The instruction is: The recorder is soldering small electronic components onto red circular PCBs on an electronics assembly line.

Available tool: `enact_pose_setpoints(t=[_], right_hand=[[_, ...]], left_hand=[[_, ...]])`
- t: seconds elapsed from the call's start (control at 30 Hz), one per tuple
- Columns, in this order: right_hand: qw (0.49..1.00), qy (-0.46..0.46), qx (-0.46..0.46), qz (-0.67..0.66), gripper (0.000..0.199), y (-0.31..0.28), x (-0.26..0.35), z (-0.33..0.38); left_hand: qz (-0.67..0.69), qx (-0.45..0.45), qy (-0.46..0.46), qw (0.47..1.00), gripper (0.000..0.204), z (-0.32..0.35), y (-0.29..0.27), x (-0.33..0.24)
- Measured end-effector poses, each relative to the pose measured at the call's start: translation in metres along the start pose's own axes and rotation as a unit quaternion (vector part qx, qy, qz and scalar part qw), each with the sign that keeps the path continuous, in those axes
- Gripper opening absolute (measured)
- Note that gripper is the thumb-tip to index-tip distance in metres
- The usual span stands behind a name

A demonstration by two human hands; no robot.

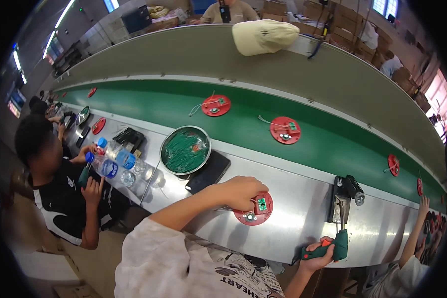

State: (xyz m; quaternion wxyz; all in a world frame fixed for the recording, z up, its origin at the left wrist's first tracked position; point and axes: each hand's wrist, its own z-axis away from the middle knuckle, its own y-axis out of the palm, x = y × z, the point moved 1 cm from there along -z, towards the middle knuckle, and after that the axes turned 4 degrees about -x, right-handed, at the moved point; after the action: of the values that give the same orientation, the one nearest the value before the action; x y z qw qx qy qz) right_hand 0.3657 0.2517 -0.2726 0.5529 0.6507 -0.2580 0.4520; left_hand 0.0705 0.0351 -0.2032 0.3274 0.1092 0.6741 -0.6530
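Note:
My left hand (242, 193) reaches across the metal bench with its fingers curled onto the upper left of a round red plate (260, 218). A small green circuit board (263, 204) and a round silvery part (250, 217) sit on that plate, and a pale wire runs out on its left. My fingertips are partly hidden. My right hand (320, 253) is wrapped round the green handle of a soldering gun (340, 243) with a red trigger. Its metal barrel points away from me, over a black tray (338, 208) with a dark stand-like piece beside it.
Left of my arm, a steel bowl (162, 153) of green wire-like pieces stands by a black box (208, 171). Plastic bottles (104, 166) stand farther left, near a co-worker (54, 174). More red plates (285, 130) lie along the green belt (243, 121). A cap (264, 37) hangs on the partition.

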Motion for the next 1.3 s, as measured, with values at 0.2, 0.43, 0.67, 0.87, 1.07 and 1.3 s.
enact_pose_setpoints(t=[0.2,0.43,0.67,0.87,1.07,1.3], right_hand=[[0.998,-0.013,0.008,0.059,0.031,0.005,-0.001,0.002],[0.995,-0.010,0.023,0.095,0.032,0.020,0.003,0.008],[0.992,-0.052,0.005,0.117,0.032,0.028,0.003,0.013],[0.989,-0.037,0.031,0.137,0.033,0.029,0.004,0.014],[0.990,-0.039,0.008,0.135,0.034,0.031,0.001,0.013],[0.988,-0.022,0.000,0.150,0.035,0.027,-0.001,0.011]], left_hand=[[0.213,-0.316,-0.154,0.911,0.025,0.087,-0.012,0.025],[0.133,-0.441,-0.262,0.848,0.033,0.119,-0.036,0.068],[0.094,-0.428,-0.328,0.837,0.031,0.125,-0.070,0.122],[0.122,-0.432,-0.281,0.848,0.030,0.114,-0.070,0.144],[0.103,-0.478,-0.231,0.841,0.022,0.107,-0.071,0.132],[-0.034,-0.487,-0.206,0.848,0.012,0.098,-0.067,0.128]])
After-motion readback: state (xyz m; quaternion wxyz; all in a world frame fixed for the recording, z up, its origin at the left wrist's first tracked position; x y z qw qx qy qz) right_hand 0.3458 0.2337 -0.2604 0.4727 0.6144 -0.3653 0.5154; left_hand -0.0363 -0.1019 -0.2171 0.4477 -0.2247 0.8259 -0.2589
